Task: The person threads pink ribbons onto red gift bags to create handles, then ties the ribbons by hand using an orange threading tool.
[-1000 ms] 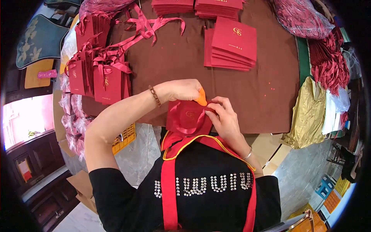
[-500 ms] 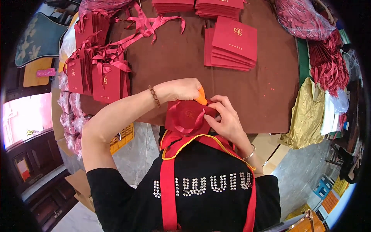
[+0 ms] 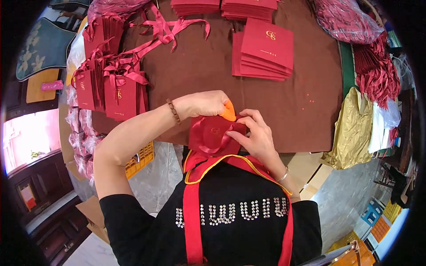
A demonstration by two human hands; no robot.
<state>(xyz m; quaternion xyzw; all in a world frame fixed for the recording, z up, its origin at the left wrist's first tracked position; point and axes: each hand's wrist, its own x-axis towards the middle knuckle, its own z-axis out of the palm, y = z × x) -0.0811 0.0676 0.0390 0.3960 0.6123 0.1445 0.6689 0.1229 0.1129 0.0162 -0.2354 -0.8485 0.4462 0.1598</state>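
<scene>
At the table's near edge a small dark red gift bag point(image 3: 208, 128) with gold print lies in front of my chest. A red ribbon point(image 3: 203, 147) loops over its face. My left hand point(image 3: 209, 104) is closed at the bag's far edge, and something orange point(image 3: 228, 111), like a finger cover, shows at its fingertips. What those fingers grip underneath is partly hidden. My right hand point(image 3: 258, 136) is closed at the bag's right side, its thumb and fingers pinching the ribbon near the upper corner.
On the brown-covered table point(image 3: 191, 66), a fanned stack of red bags point(image 3: 266, 48) lies ahead. Ribboned bags point(image 3: 120, 98) stand at the left, near loose ribbons point(image 3: 171, 31). Bundled ribboned bags point(image 3: 377, 73) and a gold plastic bag point(image 3: 349, 131) sit at the right edge.
My right thumb has shifted slightly left across the bag, and the ribbon loop lies a little differently. The left hand stays at the far edge. The whole view has shifted slightly.
</scene>
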